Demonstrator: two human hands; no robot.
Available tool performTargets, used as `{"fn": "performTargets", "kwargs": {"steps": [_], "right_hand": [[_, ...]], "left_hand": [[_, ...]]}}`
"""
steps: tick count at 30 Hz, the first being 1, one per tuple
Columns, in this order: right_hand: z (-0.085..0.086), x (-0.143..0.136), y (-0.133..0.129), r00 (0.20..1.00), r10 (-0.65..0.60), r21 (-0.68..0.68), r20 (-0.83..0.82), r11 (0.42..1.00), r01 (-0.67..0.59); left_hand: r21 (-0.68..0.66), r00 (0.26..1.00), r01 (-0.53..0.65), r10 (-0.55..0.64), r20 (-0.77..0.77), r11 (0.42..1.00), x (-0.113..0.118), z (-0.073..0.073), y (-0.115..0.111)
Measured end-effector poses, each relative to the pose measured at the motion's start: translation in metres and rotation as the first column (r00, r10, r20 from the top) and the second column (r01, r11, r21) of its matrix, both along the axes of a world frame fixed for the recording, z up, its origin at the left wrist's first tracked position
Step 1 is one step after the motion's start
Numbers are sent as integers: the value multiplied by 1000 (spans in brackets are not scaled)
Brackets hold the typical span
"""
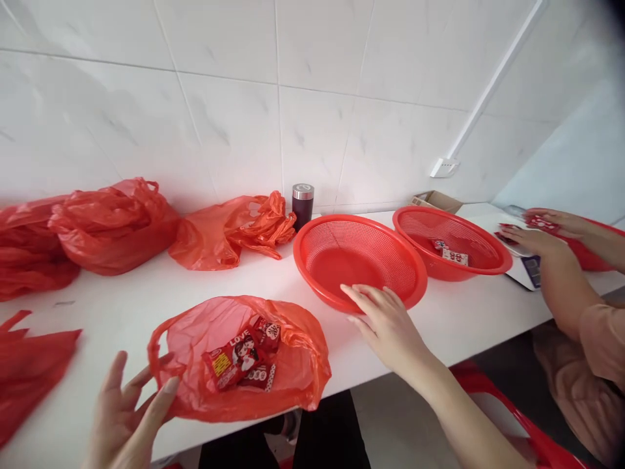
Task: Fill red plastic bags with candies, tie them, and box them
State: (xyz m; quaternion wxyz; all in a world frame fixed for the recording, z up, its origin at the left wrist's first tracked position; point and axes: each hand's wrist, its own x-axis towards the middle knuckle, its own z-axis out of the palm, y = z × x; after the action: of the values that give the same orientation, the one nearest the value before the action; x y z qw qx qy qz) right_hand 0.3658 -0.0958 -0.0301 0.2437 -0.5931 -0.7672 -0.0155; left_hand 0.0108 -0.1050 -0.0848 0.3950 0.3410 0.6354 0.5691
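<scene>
My left hand (129, 417) is at the left side of an opened red plastic bag (297, 378), with the bag's handle edge between the thumb and fingers. Inside the bag lie several small red snack packets (237, 358), one printed "LOVE". My right hand (383, 319) hovers at the near rim of a red mesh basket (312, 286), its fingers apart and holding nothing. That basket has no packets showing in it.
A second red basket (454, 270) holds a few packets. Bunched red bags (112, 228) line the left, with another bag (219, 228) beside a dark tumbler (303, 207). On the right, a co-worker's hands (537, 241) handle packets over a scale (531, 270). A cardboard box (437, 200) stands behind.
</scene>
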Motion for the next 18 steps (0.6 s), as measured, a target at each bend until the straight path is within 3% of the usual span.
{"fn": "performTargets", "kwargs": {"steps": [2,5,9,11,14,16,18], "right_hand": [[2,-17,-3,990,47,46,-133,998,-41],[-8,-47,-15,953,122,-22,-279,991,-133],[-35,-67,-17,963,51,-184,-265,978,-102],[-36,-60,-10,965,16,-290,-262,952,-95],[-5,-38,7,952,-8,-320,-305,942,-95],[31,-26,20,939,3,-238,-343,967,-90],[68,-22,33,926,43,-157,-374,982,-109]], "left_hand": [[-45,999,22,-20,47,999,-7,-1,-6],[-102,989,123,-113,101,987,-13,-1,-15],[-115,982,170,-159,101,979,-13,3,-18],[-52,984,133,-126,123,990,-13,10,-15],[82,969,94,-110,222,992,-12,36,-7],[216,950,93,-151,272,972,-8,66,1],[408,947,80,-196,253,910,0,102,9]]}}
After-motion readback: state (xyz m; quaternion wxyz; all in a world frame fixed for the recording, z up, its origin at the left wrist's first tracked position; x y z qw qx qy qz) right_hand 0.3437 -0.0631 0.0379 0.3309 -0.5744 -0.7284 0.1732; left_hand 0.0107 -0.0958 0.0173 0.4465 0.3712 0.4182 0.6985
